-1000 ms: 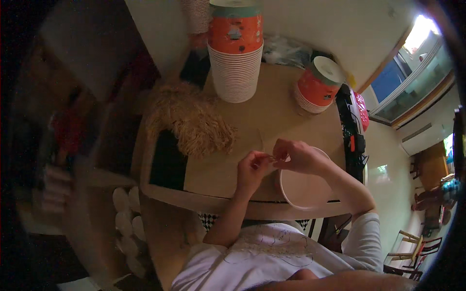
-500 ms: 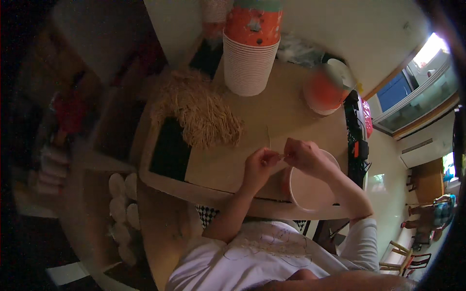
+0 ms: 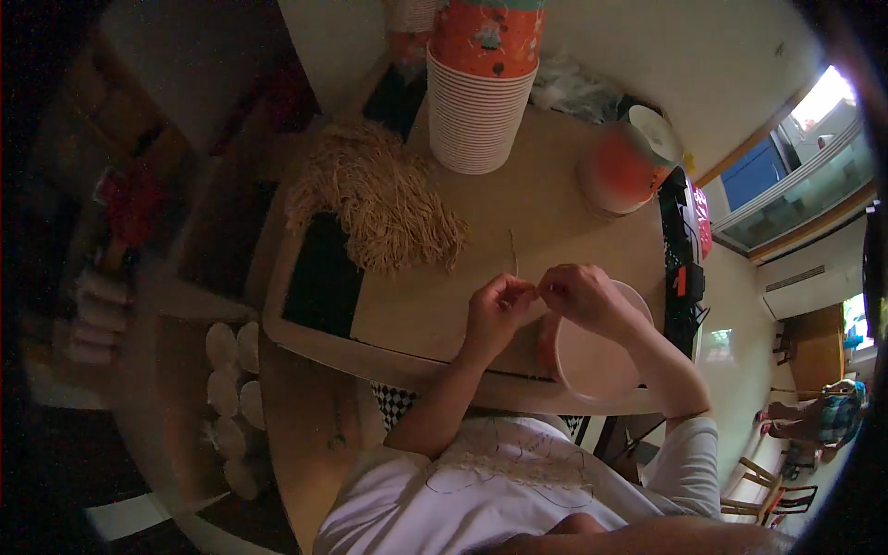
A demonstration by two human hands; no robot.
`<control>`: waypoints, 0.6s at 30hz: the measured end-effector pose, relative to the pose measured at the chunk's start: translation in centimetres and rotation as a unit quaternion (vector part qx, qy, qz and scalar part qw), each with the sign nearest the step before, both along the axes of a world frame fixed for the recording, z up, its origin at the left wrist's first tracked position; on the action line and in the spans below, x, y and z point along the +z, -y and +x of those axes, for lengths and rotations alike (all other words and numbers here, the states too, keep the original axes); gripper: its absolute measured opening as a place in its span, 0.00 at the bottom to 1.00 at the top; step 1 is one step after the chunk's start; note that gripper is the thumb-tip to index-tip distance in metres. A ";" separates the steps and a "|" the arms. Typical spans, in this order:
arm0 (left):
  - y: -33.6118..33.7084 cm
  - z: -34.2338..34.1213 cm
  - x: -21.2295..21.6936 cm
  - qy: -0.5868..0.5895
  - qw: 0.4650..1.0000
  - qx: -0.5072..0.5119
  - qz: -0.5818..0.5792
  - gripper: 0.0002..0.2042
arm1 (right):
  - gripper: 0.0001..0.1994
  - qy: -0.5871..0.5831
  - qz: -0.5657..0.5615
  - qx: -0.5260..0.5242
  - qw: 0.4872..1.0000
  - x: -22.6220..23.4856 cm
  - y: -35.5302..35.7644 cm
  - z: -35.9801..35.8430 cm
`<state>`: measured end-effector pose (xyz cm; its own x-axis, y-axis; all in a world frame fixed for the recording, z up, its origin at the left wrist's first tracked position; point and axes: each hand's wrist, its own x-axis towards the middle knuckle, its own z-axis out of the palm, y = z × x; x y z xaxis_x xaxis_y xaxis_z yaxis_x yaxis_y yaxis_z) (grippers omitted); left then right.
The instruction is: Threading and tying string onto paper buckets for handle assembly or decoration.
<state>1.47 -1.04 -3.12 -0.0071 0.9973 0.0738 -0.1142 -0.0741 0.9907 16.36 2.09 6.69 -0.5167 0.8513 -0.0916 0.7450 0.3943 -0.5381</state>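
Note:
My left hand [image 3: 498, 313] and my right hand [image 3: 585, 296] meet over the near part of the table, fingers pinched close together. Between them runs a thin tan string [image 3: 514, 248], one end sticking out beyond my fingers over the tabletop; what the fingertips do with it is too small to make out. Under my right wrist stands an open paper bucket [image 3: 601, 361], pale inside with an orange outer wall. Farther left lies a loose heap of tan strings [image 3: 379, 203], apart from both hands.
A tall stack of nested orange paper buckets [image 3: 481, 111] stands at the back. Another orange bucket [image 3: 615, 171] sits back right, beside a black power strip [image 3: 684, 277] along the table edge. Clear plastic [image 3: 578, 91] lies behind. Far right, a person [image 3: 823, 414] is near wooden chairs.
My fingertips have shifted slightly, staying pinched together around the string. The view has tilted a little; the bucket stack sits slightly higher in it.

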 end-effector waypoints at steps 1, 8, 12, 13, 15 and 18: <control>0.0 0.0 0.2 0.000 1.000 0.000 -0.001 0.04 | 0.05 0.000 -0.001 0.000 1.000 -0.2 0.0 0.1; 0.1 -0.1 0.2 -0.012 1.000 -0.005 -0.019 0.04 | 0.06 -0.024 -0.046 -0.068 0.996 0.7 0.4 -0.6; -0.1 -0.2 -0.2 -0.039 0.999 0.002 0.003 0.04 | 0.07 -0.020 0.000 -0.039 0.999 -0.2 0.3 -0.1; -0.1 -0.3 -0.1 -0.039 0.999 0.001 0.003 0.04 | 0.07 -0.020 0.000 -0.040 0.999 -0.3 0.3 0.0; 0.0 -0.4 0.0 -0.019 1.000 -0.004 0.009 0.05 | 0.06 -0.028 0.003 -0.018 0.999 -0.4 0.2 0.2; 0.0 -0.5 -0.2 -0.021 1.000 0.004 0.006 0.05 | 0.06 -0.019 -0.018 -0.024 0.999 -0.3 0.3 0.0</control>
